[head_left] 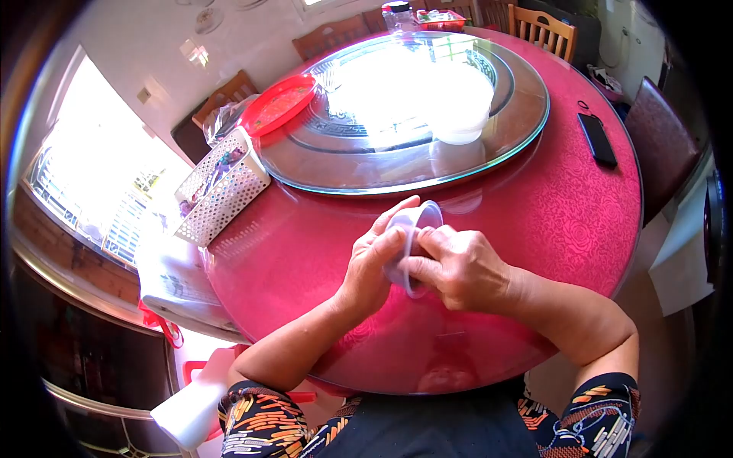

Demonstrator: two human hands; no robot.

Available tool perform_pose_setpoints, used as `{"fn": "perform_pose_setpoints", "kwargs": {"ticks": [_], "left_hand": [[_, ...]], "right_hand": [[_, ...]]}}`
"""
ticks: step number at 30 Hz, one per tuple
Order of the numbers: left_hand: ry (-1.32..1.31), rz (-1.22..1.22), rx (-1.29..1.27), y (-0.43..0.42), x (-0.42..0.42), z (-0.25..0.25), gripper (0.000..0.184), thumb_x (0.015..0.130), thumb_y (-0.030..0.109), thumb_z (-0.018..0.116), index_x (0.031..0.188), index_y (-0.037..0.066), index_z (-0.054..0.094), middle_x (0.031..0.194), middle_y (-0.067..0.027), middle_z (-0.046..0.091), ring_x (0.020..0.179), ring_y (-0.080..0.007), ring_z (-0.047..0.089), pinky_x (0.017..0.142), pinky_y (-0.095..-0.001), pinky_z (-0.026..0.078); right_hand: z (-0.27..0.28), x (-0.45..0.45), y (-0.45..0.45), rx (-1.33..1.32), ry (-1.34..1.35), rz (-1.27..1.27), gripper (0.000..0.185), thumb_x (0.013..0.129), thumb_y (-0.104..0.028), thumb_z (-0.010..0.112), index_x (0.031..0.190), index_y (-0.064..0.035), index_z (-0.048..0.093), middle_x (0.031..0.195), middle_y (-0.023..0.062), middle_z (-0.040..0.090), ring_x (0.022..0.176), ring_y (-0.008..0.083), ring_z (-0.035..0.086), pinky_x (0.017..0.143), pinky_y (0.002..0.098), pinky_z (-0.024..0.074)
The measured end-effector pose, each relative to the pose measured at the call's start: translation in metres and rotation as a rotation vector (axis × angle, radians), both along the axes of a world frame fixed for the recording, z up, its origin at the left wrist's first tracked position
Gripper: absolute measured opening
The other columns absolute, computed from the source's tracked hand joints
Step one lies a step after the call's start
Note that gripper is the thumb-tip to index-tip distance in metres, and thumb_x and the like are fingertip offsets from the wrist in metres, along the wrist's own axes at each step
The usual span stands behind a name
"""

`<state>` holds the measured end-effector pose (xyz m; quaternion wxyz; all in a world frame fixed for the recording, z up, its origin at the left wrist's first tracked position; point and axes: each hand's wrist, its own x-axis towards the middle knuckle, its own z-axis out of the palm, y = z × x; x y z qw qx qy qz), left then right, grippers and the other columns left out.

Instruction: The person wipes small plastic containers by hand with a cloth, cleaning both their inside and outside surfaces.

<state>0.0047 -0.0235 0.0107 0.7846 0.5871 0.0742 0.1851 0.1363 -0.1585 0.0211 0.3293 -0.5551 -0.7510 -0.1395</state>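
Note:
A clear round plastic bowl (430, 214) is held on its side above the near part of the red table (489, 343). My left hand (372, 259) is closed around its outer side, with the thumb near the rim. My right hand (462, 267) is at the bowl's open side, its fingers bent and its thumb against the rim. Those fingertips are partly hidden, so I cannot tell whether they hold anything besides the bowl.
Beyond my hands is a round glass turntable (489, 164) with a white container (460, 133) in the glare. A red tray (279, 105) and a white perforated basket (240, 195) stand at the left. A black phone (597, 141) lies at the right. A lidded jar (398, 19) stands far back.

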Motion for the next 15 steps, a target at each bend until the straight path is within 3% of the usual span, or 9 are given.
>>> {"fn": "perform_pose_setpoints", "kwargs": {"ticks": [4, 5, 8, 10, 12, 15], "left_hand": [[0.114, -0.120, -0.200, 0.001, -0.001, -0.001, 0.068, 0.102, 0.055, 0.044, 0.142, 0.001, 0.051, 0.131, -0.0177, 0.062, 0.119, -0.0278, 0.062, 0.103, -0.0409, 0.051], [0.134, -0.137, -0.269, 0.003, -0.001, -0.006, 0.068, 0.102, 0.055, 0.044, 0.142, 0.001, 0.051, 0.132, -0.0177, 0.062, 0.117, -0.0275, 0.064, 0.101, -0.0401, 0.052], [0.128, -0.045, -0.156, -0.001, -0.005, 0.003, 0.069, 0.101, 0.055, 0.046, 0.144, 0.000, 0.048, 0.130, -0.0163, 0.063, 0.114, -0.0270, 0.065, 0.100, -0.0384, 0.052], [0.050, -0.001, 0.020, 0.000, -0.006, 0.007, 0.070, 0.101, 0.055, 0.047, 0.145, 0.000, 0.047, 0.127, -0.0154, 0.064, 0.113, -0.0267, 0.065, 0.101, -0.0383, 0.051], [0.033, -0.003, -0.038, 0.001, -0.004, 0.000, 0.071, 0.101, 0.055, 0.048, 0.146, 0.000, 0.046, 0.124, -0.0151, 0.065, 0.111, -0.0264, 0.065, 0.099, -0.0383, 0.052], [0.076, -0.066, -0.216, 0.002, -0.001, 0.000, 0.068, 0.102, 0.055, 0.046, 0.144, 0.001, 0.048, 0.120, -0.0148, 0.067, 0.111, -0.0258, 0.066, 0.097, -0.0390, 0.054]], "right_hand": [[0.000, -0.004, 0.004, 0.272, 0.067, -0.025, 0.024, 0.082, -0.014, 0.070, 0.103, -0.0028, 0.073, 0.094, 0.0179, 0.063, 0.078, 0.0312, 0.068, 0.062, 0.0393, 0.0594], [0.002, -0.006, 0.002, 0.247, 0.041, -0.090, 0.024, 0.083, -0.014, 0.069, 0.103, -0.0027, 0.073, 0.094, 0.0181, 0.063, 0.078, 0.0313, 0.068, 0.062, 0.0391, 0.0592], [0.003, -0.009, -0.002, 0.154, -0.071, -0.257, 0.023, 0.086, -0.016, 0.066, 0.104, -0.0025, 0.073, 0.096, 0.0200, 0.064, 0.076, 0.0309, 0.068, 0.059, 0.0379, 0.0581], [0.001, -0.008, -0.003, 0.003, -0.111, -0.213, 0.022, 0.086, -0.015, 0.066, 0.103, -0.0024, 0.073, 0.097, 0.0205, 0.064, 0.076, 0.0311, 0.068, 0.060, 0.0385, 0.0584], [0.002, -0.007, -0.003, -0.113, -0.118, -0.126, 0.020, 0.085, -0.014, 0.067, 0.100, -0.0024, 0.073, 0.098, 0.0202, 0.064, 0.078, 0.0313, 0.069, 0.060, 0.0395, 0.0589], [-0.003, -0.004, 0.002, 0.086, 0.041, 0.085, 0.021, 0.082, -0.012, 0.068, 0.100, -0.0025, 0.072, 0.095, 0.0190, 0.064, 0.078, 0.0313, 0.070, 0.059, 0.0401, 0.0589]]}}
